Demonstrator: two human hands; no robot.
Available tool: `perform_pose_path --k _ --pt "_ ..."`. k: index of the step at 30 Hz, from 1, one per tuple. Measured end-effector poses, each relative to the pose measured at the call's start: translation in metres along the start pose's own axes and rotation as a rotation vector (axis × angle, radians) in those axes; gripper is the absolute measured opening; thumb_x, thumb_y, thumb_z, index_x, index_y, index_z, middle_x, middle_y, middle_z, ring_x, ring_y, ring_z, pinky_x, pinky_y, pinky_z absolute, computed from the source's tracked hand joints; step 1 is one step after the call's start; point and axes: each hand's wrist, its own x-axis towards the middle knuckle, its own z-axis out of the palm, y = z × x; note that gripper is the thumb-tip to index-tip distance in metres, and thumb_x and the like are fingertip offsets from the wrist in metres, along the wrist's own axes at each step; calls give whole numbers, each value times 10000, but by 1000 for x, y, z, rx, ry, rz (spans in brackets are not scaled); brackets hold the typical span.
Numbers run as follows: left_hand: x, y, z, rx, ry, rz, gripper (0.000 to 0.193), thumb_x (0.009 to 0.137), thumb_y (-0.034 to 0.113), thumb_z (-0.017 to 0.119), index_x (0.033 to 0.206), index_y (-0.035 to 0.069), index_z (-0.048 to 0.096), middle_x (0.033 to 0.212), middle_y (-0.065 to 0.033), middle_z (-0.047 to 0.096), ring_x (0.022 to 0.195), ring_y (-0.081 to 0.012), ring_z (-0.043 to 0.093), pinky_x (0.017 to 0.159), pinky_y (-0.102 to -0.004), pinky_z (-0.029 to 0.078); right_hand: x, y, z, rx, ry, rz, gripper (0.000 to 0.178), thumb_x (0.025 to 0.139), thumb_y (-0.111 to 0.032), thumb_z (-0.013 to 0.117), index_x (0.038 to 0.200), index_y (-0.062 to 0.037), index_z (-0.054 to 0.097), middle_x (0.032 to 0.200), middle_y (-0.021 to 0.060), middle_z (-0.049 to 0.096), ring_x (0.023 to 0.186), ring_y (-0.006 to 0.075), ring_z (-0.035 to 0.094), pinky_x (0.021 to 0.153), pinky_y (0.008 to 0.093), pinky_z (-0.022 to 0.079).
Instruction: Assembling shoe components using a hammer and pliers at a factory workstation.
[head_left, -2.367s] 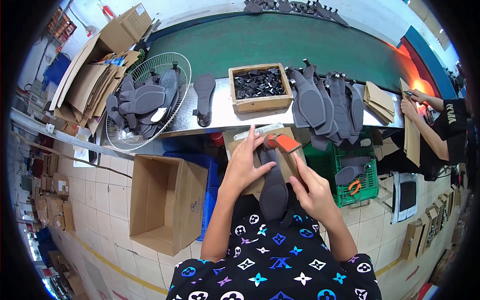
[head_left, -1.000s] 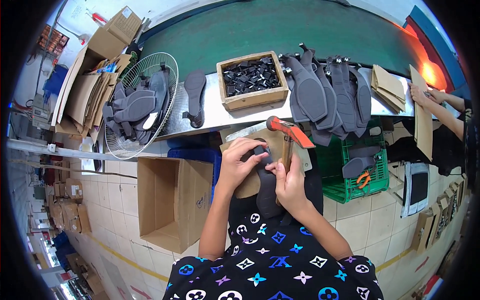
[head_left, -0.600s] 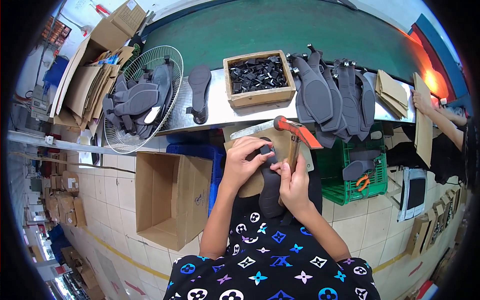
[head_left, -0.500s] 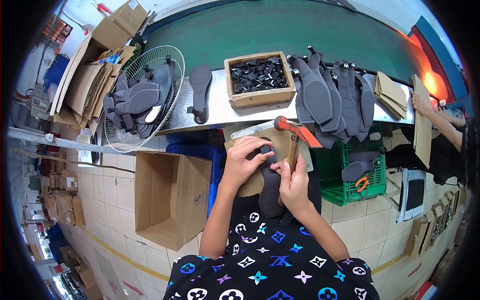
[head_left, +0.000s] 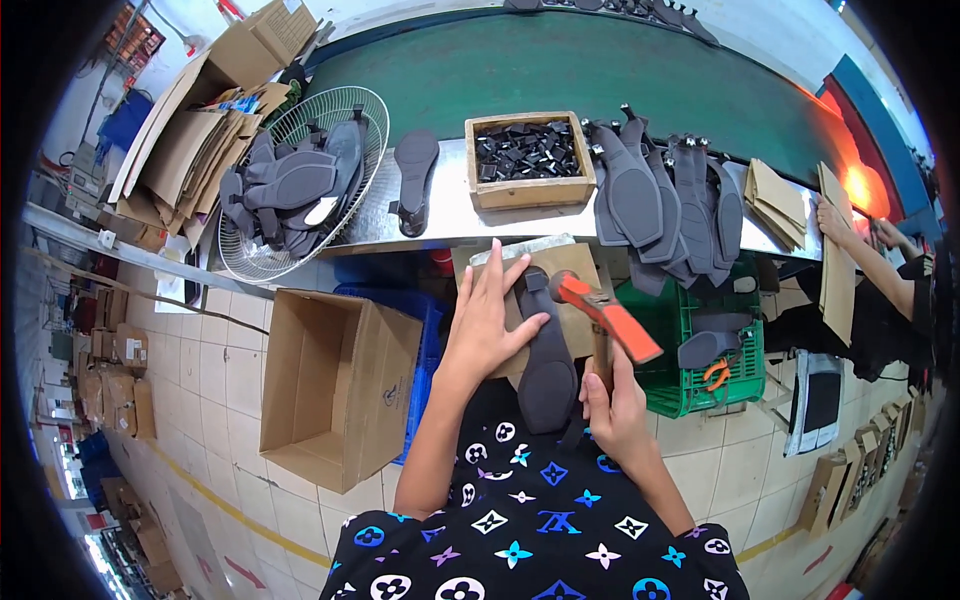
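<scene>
A dark grey sandal sole (head_left: 548, 385) lies bottom up before me, its heel end pointing away, with a small black heel piece (head_left: 536, 281) at that end. My left hand (head_left: 482, 325) is open beside it, fingers spread over the brown board (head_left: 570, 335) and thumb on the sole's edge. Just right of the sole, my right hand (head_left: 622, 418) grips a hammer (head_left: 622, 328) by its wooden handle. The orange hammer head is raised near the heel, not visibly touching it.
Across the metal bench stand a wire basket (head_left: 378, 150) of soles, a single sole (head_left: 415, 165), a wooden box (head_left: 530, 193) of small black pieces and a sole pile (head_left: 640, 185). Below are a cardboard box (head_left: 340, 390) and green crate (head_left: 690, 400). At right, another person's hand (head_left: 832, 218) holds cardboard.
My left hand has let go of the small black piece it pinched at the heel and spread out to the left. The hammer in my right hand has swung slightly right and toward me.
</scene>
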Motion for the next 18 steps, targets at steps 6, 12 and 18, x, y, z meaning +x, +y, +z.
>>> perform_pose_path --k 6,12,18 --pt "-2 -6 2 8 -22 -26 867 857 490 699 1558 157 314 1624 -175 230 1465 -292 323 1226 -507 138 16 -51 -27 -229 -104 -239 398 942 0 582 1303 110 455 1108 283 618 961 431 656 802 386 540" --pt "-3 -8 4 22 -20 -4 933 843 494 710 1571 120 263 1611 -179 260 1470 -292 314 1228 -519 119 10 -94 -34 272 165 -573 540 982 -135 582 1422 61 336 832 113 546 588 198 569 517 314 464" --pt "-4 -11 7 30 -45 -40 1014 832 498 723 1587 84 187 1601 -176 289 1482 -305 291 1223 -545 94 36 -50 -16 -277 7 -415 412 942 -23 594 1322 80 473 1054 332 643 874 488 658 705 472 549"
